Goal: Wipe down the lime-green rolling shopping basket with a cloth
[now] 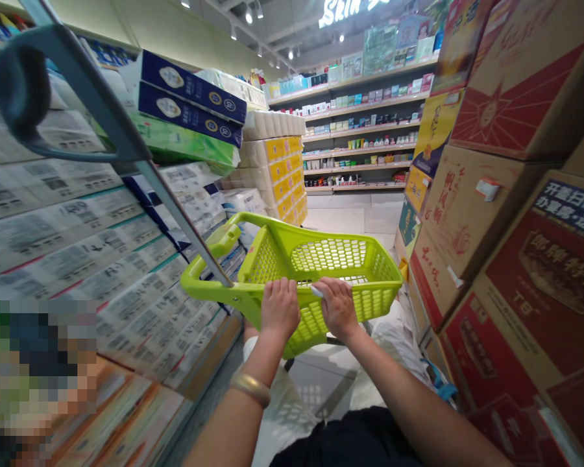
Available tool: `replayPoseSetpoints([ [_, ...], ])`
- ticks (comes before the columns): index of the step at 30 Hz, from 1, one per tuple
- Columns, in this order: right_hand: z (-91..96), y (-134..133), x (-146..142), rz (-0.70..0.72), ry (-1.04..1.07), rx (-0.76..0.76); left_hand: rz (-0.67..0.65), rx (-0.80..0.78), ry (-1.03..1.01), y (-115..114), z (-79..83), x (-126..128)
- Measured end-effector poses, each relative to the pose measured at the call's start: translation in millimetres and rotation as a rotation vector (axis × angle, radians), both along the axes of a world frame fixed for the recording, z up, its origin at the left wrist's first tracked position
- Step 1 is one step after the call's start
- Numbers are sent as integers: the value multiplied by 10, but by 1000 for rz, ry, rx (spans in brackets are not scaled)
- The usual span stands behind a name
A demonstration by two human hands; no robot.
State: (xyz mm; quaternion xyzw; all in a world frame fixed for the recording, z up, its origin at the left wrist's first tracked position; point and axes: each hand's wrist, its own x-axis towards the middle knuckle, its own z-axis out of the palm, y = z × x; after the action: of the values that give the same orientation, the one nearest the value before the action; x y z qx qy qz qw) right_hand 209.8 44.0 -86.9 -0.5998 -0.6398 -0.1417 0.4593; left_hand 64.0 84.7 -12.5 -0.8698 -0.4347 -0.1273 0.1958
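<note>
A lime-green plastic shopping basket (321,318) with mesh sides and a long grey pull handle (126,130) is in front of my body. My left hand (280,308) is closed over the near rim, left of the middle. Farther right along that rim, my right hand (338,308) is closed too, with a small white thing (316,291) showing by its fingers; its kind is unclear. A gold bangle (251,388) circles my left wrist. The grey handle leans up and to the left from the basket's left end. Through the mesh, no goods show inside.
Stacked tissue packs (102,259) line the left side, with blue packs (189,97) on top. Large cardboard cartons (481,194) stand close on the right. Shelves (360,126) of small boxes and bottles span the back, beyond a tiled floor (370,220).
</note>
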Motion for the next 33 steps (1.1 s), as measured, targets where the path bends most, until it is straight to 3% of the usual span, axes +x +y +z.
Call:
replayPoseSetpoints([
  [4, -111, -156, 437, -102, -14, 38, 3, -7, -14, -1, -12, 20],
  [7, -167, -202, 589, -177, 20, 70, 10, 5, -8, -10, -19, 38],
  [12, -95, -52, 241, -286, 208, 115, 34, 31, -2, -22, -24, 57],
  [15, -18, 69, -95, -180, 176, 83, 36, 31, -4, -23, -20, 54],
  [18, 26, 106, -234, -121, 158, 73, 29, 21, -6, -24, -11, 43],
  [23, -11, -44, 85, -27, 24, 17, 19, 23, 10, -34, -4, 31],
  [28, -103, -207, 485, -153, 22, 32, 0, 23, -14, -51, -35, 48],
  [30, -107, -198, 475, -209, 57, 42, 1, 19, -34, -54, -53, 61],
  [33, -63, -99, 236, -275, 143, 67, 10, 16, -56, -53, -71, 74],
])
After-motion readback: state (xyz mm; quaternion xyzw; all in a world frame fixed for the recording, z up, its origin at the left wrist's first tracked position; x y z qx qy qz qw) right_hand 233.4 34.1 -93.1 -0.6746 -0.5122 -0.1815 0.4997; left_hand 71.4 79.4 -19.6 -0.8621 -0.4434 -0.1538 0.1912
